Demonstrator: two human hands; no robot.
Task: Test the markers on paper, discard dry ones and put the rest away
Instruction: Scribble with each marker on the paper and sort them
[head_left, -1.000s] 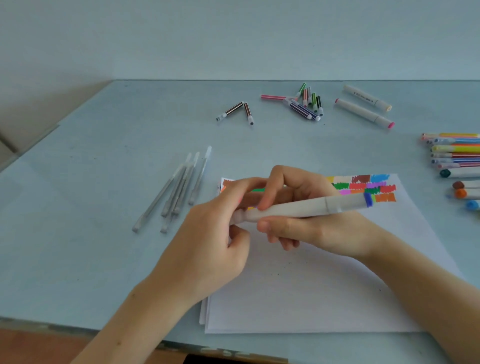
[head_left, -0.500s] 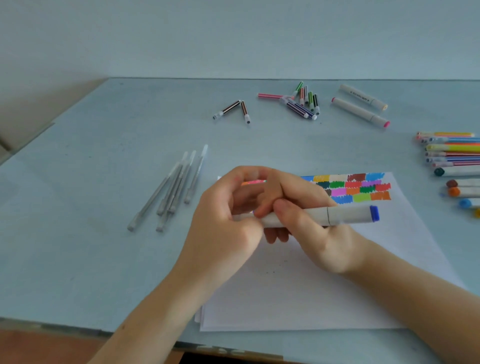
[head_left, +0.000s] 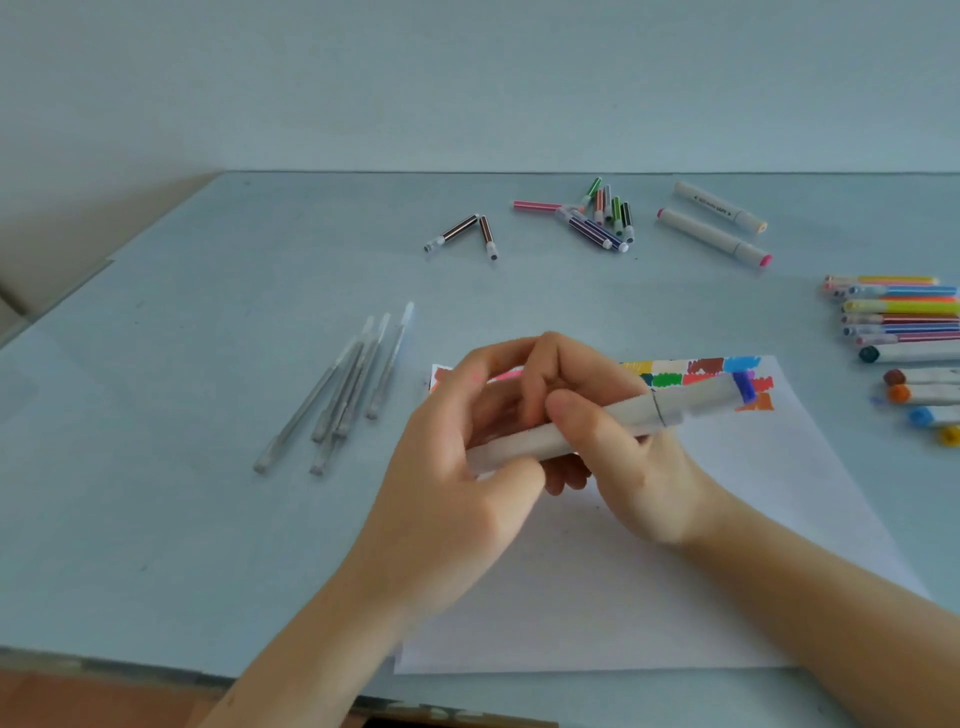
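Meanwhile, versus the frame half a second earlier, the white blue-capped marker (head_left: 608, 423) had tilted: its blue end (head_left: 744, 385) rose to overlap the colour swatches (head_left: 696, 371) at centre right, where before it sat level below them. A second earlier it was near that same height, so this read as fiddling with the near cap, not writing. Both caps appeared on; judged step: uncapping the left end, test stroke not yet made.

Hands: left hand (head_left: 457, 467) curled around the marker's left end, thumb under, fingers arched over. Right hand (head_left: 618, 457) gripped the barrel mid-length, thumb on top. Marker was held in the air above the paper (head_left: 597, 587), frame centre.

Counts:
- 1 paper stack, lower centre; swatch block along its top edge, partly hidden by the hands.
- 5 or so grey thin pens (head_left: 343, 395), left of centre; overlap made an exact count uncertain.
- 2 brown striped small markers (head_left: 467, 234), upper centre.
- roughly 7 mixed small markers (head_left: 597, 218) clustered right of them, including a pink one.
- 2 white fat markers (head_left: 714, 228), upper right.
- right edge: about 6 thin coloured markers (head_left: 898, 312), then 5 fat marker ends below (head_left: 904, 392), cut off by the frame.
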